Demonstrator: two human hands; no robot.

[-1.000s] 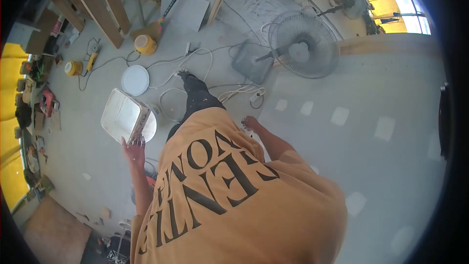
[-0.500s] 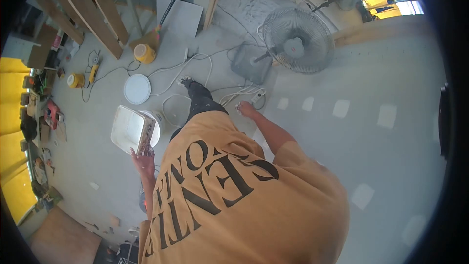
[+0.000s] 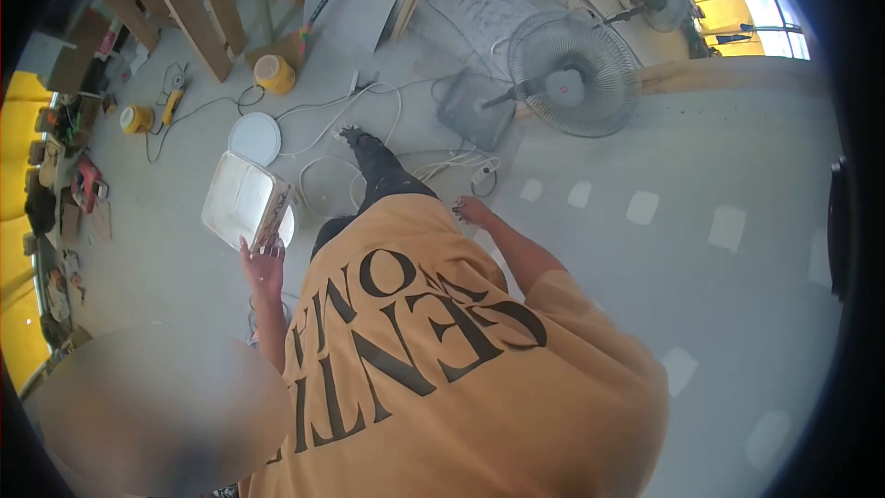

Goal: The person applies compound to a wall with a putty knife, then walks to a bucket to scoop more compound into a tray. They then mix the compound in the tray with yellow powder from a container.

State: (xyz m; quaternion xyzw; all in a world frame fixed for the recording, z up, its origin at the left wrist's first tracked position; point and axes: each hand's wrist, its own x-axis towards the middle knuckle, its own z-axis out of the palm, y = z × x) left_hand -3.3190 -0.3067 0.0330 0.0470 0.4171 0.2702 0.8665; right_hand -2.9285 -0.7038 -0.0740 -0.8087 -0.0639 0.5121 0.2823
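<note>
My left hand grips the near edge of a white rectangular plastic tub, fingers at its rim and side. The tub is tilted, its opening facing up, and its outer side is smeared. Behind it shows part of a white bucket, with a round white lid lying on the floor just beyond. My right hand hangs beside the wall with its fingers curled in. What it holds, if anything, I cannot make out. Both hands have whitish smears on the fingers.
A standing fan is ahead to the right. Loose cables lie around my foot. Yellow tubs and a yellow power tool sit on the floor. The grey wall with white patches runs along my right. Planks lean ahead.
The view has shifted a little, and the tub with my left hand sits higher in it. A blurred round patch now covers the lower left. My right hand stays near the wall.
</note>
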